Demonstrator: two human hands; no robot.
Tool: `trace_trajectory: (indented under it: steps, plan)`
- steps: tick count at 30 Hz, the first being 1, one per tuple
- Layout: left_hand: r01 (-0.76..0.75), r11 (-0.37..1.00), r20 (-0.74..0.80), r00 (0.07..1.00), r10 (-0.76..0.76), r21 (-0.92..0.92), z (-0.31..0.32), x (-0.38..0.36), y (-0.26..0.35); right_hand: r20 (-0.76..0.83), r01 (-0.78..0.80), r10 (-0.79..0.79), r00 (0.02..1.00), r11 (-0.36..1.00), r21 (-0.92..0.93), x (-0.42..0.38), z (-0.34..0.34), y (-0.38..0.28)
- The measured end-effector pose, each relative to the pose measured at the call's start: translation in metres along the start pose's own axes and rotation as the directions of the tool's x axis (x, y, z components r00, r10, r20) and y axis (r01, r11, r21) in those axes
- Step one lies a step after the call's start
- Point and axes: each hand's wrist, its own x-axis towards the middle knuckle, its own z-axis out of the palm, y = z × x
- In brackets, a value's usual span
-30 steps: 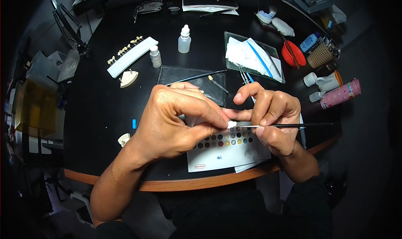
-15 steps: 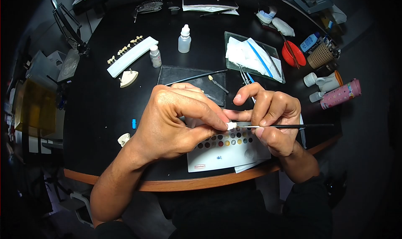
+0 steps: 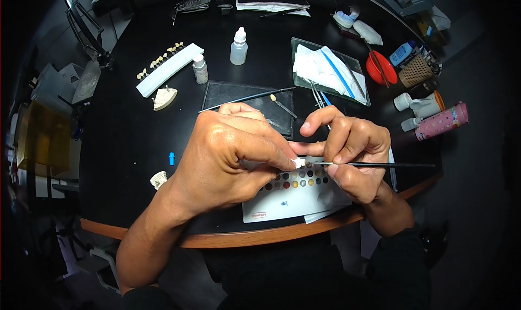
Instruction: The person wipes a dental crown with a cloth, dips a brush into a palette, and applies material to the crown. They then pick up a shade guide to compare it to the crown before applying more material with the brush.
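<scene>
My left hand pinches a small white tooth-like dental piece between thumb and fingertips. Between the thumb and fingers of my right hand is a thin brush with a dark handle, lying nearly level. Its tip points left, right at the white piece. Both hands hover over a white Renfert palette card with rows of coloured round spots, and they partly cover it. Just beyond my left hand, a second brush rests across a dark flat slab. A tooth-coloured tab on a stem lies there too.
Further back stand a dropper bottle and a small vial. At left lie a white tooth-shade holder and a dental model piece. To the right are a glass plate with tissue, a red bowl and a pink bottle.
The white piece is turned slightly between my left fingertips, and the brush has shifted very little. Both grips stay the same; the camera view has moved slightly.
</scene>
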Motion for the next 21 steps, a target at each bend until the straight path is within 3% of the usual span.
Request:
trace_trajectory:
  steps: [21]
  plan:
    - [0.016,1.000,0.005,1.000,-0.016,0.003,-0.0003,-0.0011,-0.0017,0.005,0.006,-0.006,1.000,1.000,-0.026,0.0011,0.0000,-0.0011]
